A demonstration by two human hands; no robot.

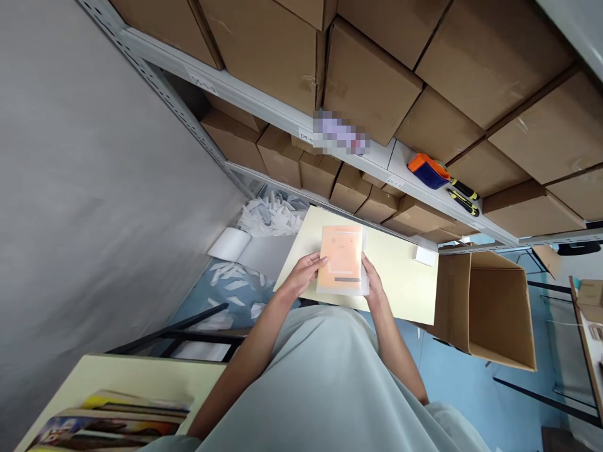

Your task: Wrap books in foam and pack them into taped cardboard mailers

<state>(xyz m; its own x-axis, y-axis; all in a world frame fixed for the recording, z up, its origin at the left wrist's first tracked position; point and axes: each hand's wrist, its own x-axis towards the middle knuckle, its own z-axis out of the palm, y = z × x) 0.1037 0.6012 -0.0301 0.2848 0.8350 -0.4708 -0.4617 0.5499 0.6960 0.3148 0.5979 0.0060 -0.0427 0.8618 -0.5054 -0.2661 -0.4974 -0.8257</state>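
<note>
An orange book (343,256) in a loose, cloudy-clear plastic sleeve is held up in front of me, above the pale yellow table (400,285). My left hand (305,272) grips its left edge, with the thumb lying on the front. On the opposite side my right hand (372,275) is closed around the sleeve's right edge; its fingers are partly hidden behind. Spare plastic sticks out past the book on the right and along the bottom. Small print shows on the cover, but I cannot read it.
Shelves of cardboard boxes (372,81) rise behind the table. An orange-and-blue tape dispenser (428,171) and a yellow-black cutter (464,203) lie on a shelf. A small white box (424,255), an open carton (499,307), paper scraps (271,215) and magazines (113,424) surround me.
</note>
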